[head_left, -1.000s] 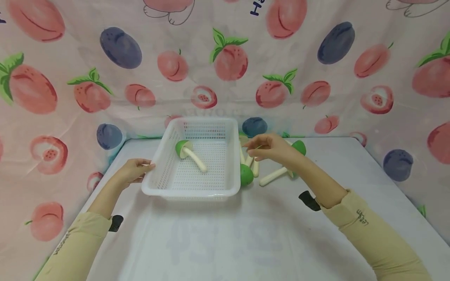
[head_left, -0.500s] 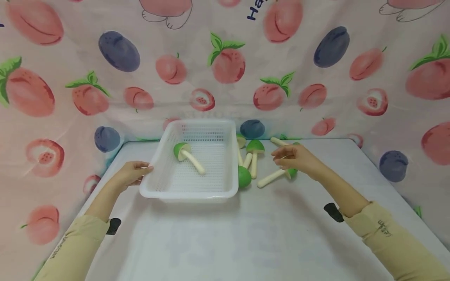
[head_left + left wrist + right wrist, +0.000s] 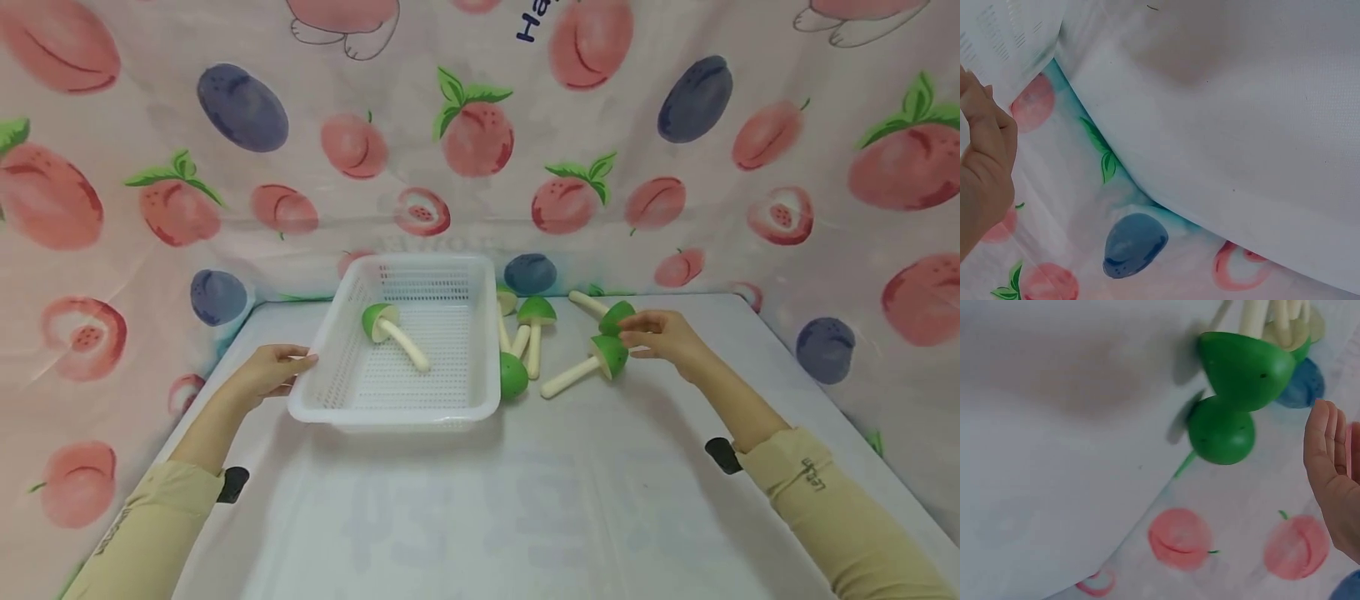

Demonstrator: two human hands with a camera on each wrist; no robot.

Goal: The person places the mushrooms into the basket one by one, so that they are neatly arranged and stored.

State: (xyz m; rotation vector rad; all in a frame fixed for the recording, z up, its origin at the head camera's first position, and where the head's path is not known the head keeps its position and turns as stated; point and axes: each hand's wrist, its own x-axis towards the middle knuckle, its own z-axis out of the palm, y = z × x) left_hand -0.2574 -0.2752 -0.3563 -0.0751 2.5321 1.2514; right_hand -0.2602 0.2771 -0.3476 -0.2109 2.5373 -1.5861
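Observation:
A white perforated plastic basket [image 3: 457,400] stands left of centre in the head view. Inside it lies one toy mushroom [image 3: 405,344] with a green cap and a long pale stem. My left hand [image 3: 273,372] grips the basket's left rim. My right hand [image 3: 663,337], fingers loosely bent with nothing between them, is at the caps of two more toy mushrooms. The nearer one [image 3: 609,357] lies with its stem pointing left toward the basket, and the farther one [image 3: 617,317] lies just behind it. In the right wrist view, their green caps [image 3: 1247,369] appear beside the hand.
Several more toy mushrooms [image 3: 536,311] lie against the basket's right side, some partly hidden by it. The white table [image 3: 570,500] ends at a fruit-print cloth [image 3: 480,200] hanging behind and along the sides.
My right hand has moved right, from the mushrooms beside the basket to the two caps farther right, uncovering several mushrooms. My left hand stays at the basket's rim.

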